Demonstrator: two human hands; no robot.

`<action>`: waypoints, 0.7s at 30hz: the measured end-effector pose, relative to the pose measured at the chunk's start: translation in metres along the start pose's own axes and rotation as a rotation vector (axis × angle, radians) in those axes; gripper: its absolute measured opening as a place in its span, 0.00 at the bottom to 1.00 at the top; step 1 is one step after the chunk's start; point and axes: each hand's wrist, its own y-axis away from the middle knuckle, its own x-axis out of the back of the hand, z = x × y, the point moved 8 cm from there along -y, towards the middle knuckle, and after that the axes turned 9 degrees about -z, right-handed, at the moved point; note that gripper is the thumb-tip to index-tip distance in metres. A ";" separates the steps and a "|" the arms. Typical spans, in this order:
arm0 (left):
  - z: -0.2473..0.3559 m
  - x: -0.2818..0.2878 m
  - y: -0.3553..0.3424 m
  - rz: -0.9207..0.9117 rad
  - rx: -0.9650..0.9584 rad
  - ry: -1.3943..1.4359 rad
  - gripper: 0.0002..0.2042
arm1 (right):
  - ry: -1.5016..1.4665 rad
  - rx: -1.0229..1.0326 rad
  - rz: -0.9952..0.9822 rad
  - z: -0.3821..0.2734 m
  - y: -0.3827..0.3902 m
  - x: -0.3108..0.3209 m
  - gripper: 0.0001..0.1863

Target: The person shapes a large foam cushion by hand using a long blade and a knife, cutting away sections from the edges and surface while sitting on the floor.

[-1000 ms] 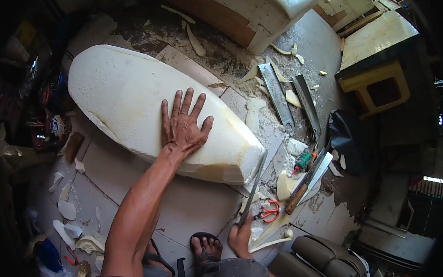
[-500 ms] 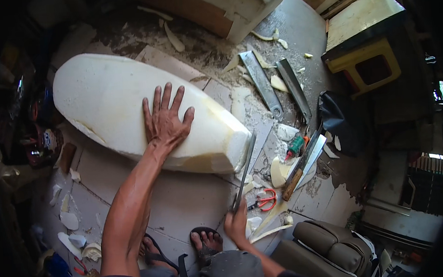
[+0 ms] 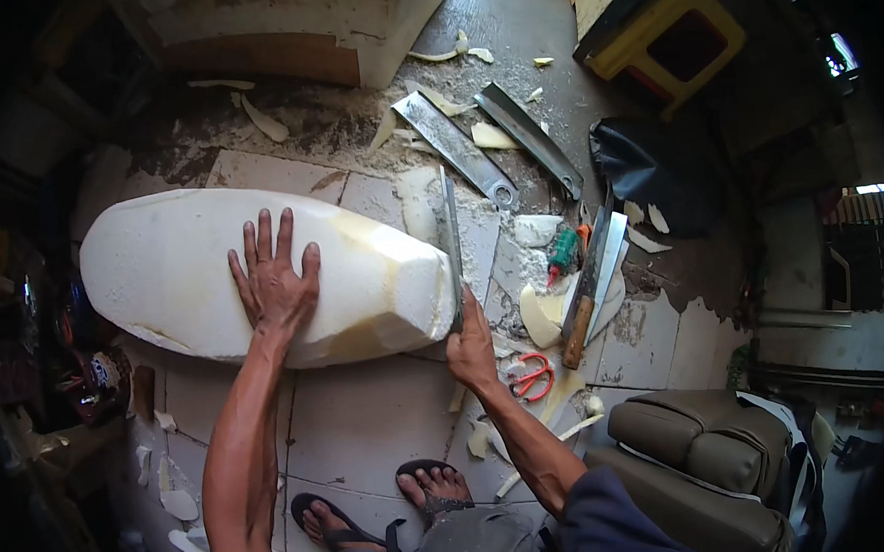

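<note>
A long, cream-white foam block (image 3: 172,270), rounded at its left end and cut with slanted facets at its right, lies on the tiled floor. My left hand (image 3: 277,290) rests flat on top of it, fingers stretched and apart. My right hand (image 3: 472,349) is closed around the near end of a long, thin metal blade (image 3: 449,216). That blade stands nearly edge-on to the view, along the foam's right end face. Whether it is a file or a knife cannot be made out, and the fingers hide its grip.
Two metal channel pieces (image 3: 455,150) lie beyond the foam. To the right are a green bottle (image 3: 563,252), a wooden-handled knife (image 3: 582,319), red-handled scissors (image 3: 533,376) and black sheeting (image 3: 646,165). Foam scraps are scattered about. A brown padded seat (image 3: 706,442) stands at lower right.
My right hand has moved away from me, carrying the blade along the foam's right end; the blade now points more straight ahead. My left hand remains on the foam. The whole view has shifted.
</note>
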 end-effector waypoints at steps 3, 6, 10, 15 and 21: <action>-0.010 0.002 0.000 -0.047 0.039 -0.024 0.33 | -0.028 -0.067 -0.027 -0.011 0.091 -0.034 0.40; -0.015 0.017 -0.003 -0.001 0.050 -0.052 0.33 | -0.111 -0.040 -0.155 -0.026 0.104 -0.029 0.42; -0.004 -0.009 0.011 -0.049 0.021 -0.050 0.33 | -0.002 -0.031 -0.068 -0.001 0.038 -0.022 0.40; -0.014 0.026 -0.013 0.037 0.039 0.001 0.33 | -0.415 -0.214 -0.125 -0.011 0.051 -0.032 0.40; -0.011 0.009 -0.001 0.044 0.022 -0.018 0.32 | -0.282 -0.260 -0.191 -0.012 0.120 -0.040 0.43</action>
